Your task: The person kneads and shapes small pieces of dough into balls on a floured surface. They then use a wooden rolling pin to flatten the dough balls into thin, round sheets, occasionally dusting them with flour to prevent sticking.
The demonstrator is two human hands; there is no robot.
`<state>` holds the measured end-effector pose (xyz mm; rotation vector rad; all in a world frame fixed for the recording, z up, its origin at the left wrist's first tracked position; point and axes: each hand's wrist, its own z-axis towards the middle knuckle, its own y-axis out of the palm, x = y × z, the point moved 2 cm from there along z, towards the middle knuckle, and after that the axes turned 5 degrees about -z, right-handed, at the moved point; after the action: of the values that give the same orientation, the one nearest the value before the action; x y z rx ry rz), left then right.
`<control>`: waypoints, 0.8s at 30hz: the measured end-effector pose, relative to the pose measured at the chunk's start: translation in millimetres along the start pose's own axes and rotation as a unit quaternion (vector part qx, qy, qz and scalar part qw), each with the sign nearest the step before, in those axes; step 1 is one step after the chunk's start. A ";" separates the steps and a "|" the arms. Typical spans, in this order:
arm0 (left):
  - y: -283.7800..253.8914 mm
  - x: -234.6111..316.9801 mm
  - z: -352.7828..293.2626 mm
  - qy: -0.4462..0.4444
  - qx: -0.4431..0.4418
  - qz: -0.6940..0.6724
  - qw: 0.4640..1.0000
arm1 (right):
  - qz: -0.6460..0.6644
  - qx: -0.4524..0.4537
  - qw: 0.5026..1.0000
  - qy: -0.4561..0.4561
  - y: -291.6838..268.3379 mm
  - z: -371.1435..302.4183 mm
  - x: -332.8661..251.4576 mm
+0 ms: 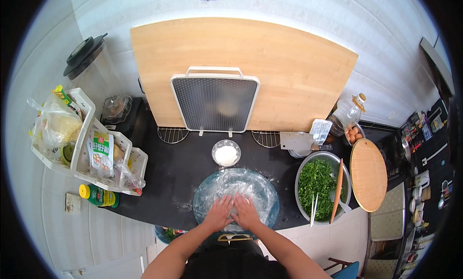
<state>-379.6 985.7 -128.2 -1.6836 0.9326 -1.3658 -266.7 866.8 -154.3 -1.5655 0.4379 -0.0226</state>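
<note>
The round glass board (pixel 271 198), dusted with flour (pixel 243 179), lies on the worktop (pixel 169 173) directly under both hands, its longer axis seeming to run from 9 to 3 o'clock. The left hand (pixel 220 214) and right hand (pixel 245 212) rest flat there, towards its 6 o'clock side, fingers outstretched to 12 and unclenched; whether anything is beneath the palms I cannot tell. Just beyond the board at 12 sits a flour bowl (pixel 225 155). Towards 2–3 o'clock, nearer the right hand, is a basin (pixel 299 202) of greens (pixel 316 180), a wooden stick (pixel 336 192) lying across it, roughly 12 to 6.
</note>
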 end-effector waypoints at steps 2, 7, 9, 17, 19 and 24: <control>0.0 0.7 1.7 -0.008 0.008 -0.008 1.000 | -0.004 0.006 1.000 -0.013 -0.4 2.6 2.2; 6.8 -21.5 -15.1 0.005 -0.009 -0.015 1.000 | -0.008 -0.003 0.999 0.031 -4.2 -4.7 31.4; 3.5 -26.0 -14.9 -0.047 0.010 -0.033 0.998 | -0.007 0.043 0.995 0.094 -6.9 2.7 39.5; 11.3 -36.8 5.0 -0.124 0.121 -0.060 0.983 | 0.029 0.025 0.999 -0.033 11.3 43.2 15.2; 8.2 -33.3 -10.6 -0.108 0.086 -0.042 0.990 | 0.043 0.000 0.996 -0.074 4.1 11.3 9.9; 11.5 -24.8 -14.1 -0.094 0.080 -0.030 0.992 | 0.002 0.048 0.998 0.031 -5.8 -21.8 41.7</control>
<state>-398.3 1001.1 -147.1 -1.6942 0.6534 -1.2606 -232.9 833.9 -158.1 -1.4728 0.4818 -0.0879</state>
